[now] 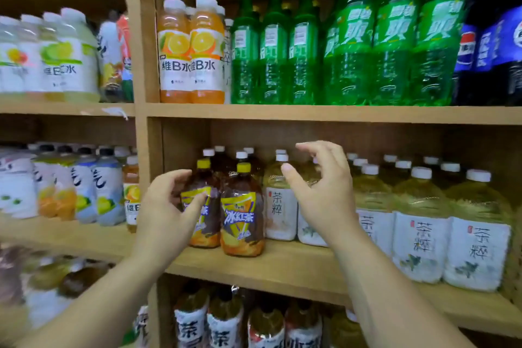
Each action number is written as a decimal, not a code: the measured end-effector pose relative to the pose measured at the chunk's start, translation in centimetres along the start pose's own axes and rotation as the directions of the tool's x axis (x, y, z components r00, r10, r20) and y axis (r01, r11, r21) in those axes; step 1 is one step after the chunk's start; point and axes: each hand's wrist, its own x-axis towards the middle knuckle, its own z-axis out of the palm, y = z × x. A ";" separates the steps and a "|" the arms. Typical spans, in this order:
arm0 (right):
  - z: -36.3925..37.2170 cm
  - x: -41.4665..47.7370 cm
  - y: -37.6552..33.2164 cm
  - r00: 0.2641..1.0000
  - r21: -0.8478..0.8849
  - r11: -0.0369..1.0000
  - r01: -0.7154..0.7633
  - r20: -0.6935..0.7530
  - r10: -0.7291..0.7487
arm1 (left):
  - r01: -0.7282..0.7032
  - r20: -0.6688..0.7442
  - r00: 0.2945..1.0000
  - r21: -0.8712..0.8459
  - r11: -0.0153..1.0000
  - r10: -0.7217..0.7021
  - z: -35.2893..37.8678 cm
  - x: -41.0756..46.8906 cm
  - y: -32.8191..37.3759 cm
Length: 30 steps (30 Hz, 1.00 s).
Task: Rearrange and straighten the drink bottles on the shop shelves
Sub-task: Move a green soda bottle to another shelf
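Shop shelving, wood, three tiers in view; the middle shelf (296,265) is the working surface.

Upper tier: orange vitamin drinks (192,51), green soda bottles (347,45) and blue-labelled cola bottles (480,51), all upright in ranks. I take no action there.

Middle tier, item 1: left iced tea bottle (209,223), yellow cap, dark contents, upright, set a little further back than its neighbour. My left hand (166,206) curls round its left flank with the thumb laid across the label, a hold that I judge suits turning the bottle or drawing it forward into line.

Item 2: right iced tea bottle (242,212), same kind, touching item 1, label square to me. It stands between my two hands and neither one touches it.

Item 3: pale tea bottle (281,206), white label, just beside item 2. My right hand (319,192) hovers in front of it and of the next bottle along, fingers spread and loosely bent, holding nothing. I cannot tell whether any fingertip touches a cap.

Item 4: row of pale tea bottles (421,229) running off to the right, labels forward, well clear of both hands.

Judgement: the iced tea pair is the step in hand, and the free right hand is placed to steady or shift the neighbours.
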 end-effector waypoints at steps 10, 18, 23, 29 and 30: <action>9.2 -1.1 3.6 0.896 -0.057 0.956 -0.288 0.335 0.290 | 0.128 0.325 0.927 0.192 0.973 -0.187 1.3 0.0 -2.7; 13.1 -1.9 4.6 0.890 -0.213 0.940 -0.267 0.320 0.325 | 0.075 0.355 0.909 0.380 0.922 -0.220 3.5 0.4 -4.0; 12.7 -1.9 4.8 0.893 -0.233 0.935 -0.267 0.304 0.330 | 0.091 0.368 0.900 0.368 0.925 -0.235 4.2 1.0 -5.2; 11.7 -3.3 4.5 0.939 -0.163 0.951 -0.263 0.182 0.291 | 0.099 0.347 0.908 0.365 0.926 -0.234 4.5 2.0 -6.4; 11.5 -3.4 4.5 0.938 -0.146 0.951 -0.271 0.181 0.295 | 0.086 0.348 0.910 0.372 0.924 -0.225 4.4 2.1 -6.6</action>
